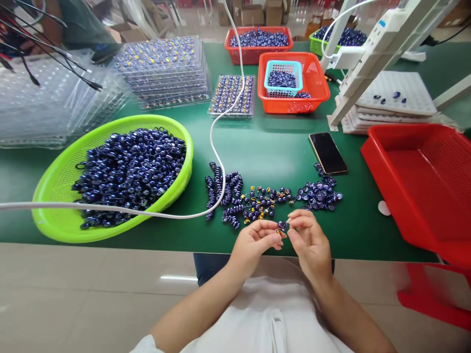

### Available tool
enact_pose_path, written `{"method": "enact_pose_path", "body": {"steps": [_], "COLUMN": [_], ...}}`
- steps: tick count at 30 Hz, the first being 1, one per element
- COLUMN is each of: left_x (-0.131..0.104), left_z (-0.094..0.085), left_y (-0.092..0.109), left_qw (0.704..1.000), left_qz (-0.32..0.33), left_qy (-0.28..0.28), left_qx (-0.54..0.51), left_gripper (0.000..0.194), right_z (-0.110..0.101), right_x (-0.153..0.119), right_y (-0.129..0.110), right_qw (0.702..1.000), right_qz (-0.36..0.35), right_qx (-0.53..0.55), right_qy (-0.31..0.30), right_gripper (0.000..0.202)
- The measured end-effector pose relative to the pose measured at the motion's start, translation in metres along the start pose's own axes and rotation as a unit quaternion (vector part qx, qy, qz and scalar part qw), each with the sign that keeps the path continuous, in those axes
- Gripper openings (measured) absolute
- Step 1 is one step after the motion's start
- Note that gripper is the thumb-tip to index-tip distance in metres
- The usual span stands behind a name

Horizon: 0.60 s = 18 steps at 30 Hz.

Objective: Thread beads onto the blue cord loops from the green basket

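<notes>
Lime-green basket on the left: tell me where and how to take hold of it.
Grip the lime-green basket by its rim, probably at the left and right sides together, coming from outside. It is wide, rounded and heaped with dark blue pieces, so opposite holds should help keep it level. Avoid the near edge, where the white cable crosses it in this view.

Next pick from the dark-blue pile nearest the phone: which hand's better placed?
Probably the right hand: it's closer to that dark-blue pile than the left hand, whose fingers appear to pinch a small blue piece.
</notes>
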<state>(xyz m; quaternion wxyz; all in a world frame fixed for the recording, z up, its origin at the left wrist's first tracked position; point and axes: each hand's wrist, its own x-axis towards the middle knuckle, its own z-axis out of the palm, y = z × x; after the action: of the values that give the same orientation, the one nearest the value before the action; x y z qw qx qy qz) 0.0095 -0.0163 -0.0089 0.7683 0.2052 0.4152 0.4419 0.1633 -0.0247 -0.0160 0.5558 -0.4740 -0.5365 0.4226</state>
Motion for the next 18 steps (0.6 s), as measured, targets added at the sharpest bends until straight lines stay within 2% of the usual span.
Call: {"method": "enact_pose_path", "body": {"steps": [2, 4, 6, 10, 15, 18], "left_x": [-0.003, -0.006, -0.009, -0.012, -0.015, -0.017], "left_z": [-0.005, -0.009, -0.013, -0.018, -0.021, -0.024], "left_y": [0.006, 0.012, 0.016, 0.020, 0.022, 0.022], "left_qw": [1.000, 0.999, 0.996, 0.990, 0.984, 0.981], "left_qz": [-0.016, -0.033, -0.050, -0.084, -0.115, -0.128], "left_qy": [-0.007, -0.030, -0.063, -0.096, -0.092, -0.094], "left_qx": [0.007, 0.016, 0.025, 0.055, 0.096, 0.108], "left_gripper": [0.029, 0.028, 0.027, 0.025, 0.029, 0.032], "right_z": [-0.011, -0.019, -0.023, -0.022, -0.022, -0.022], "right_x": [0.005, 0.010, 0.014, 0.016, 0.013, 0.009], "right_y": [-0.005, -0.008, -0.010, -0.010, -0.010, -0.010], "right_qw": [0.993, 0.972, 0.955, 0.946, 0.938, 0.938], "right_qz": [-0.029, -0.060, -0.087, -0.100, -0.093, -0.115], "right_qx": [-0.030, -0.073, -0.091, -0.067, -0.077, -0.094], "right_qy": [-0.107, -0.214, -0.269, -0.302, -0.324, -0.313], "right_gripper": [0.032, 0.048, 0.051, 0.045, 0.036, 0.038]}}
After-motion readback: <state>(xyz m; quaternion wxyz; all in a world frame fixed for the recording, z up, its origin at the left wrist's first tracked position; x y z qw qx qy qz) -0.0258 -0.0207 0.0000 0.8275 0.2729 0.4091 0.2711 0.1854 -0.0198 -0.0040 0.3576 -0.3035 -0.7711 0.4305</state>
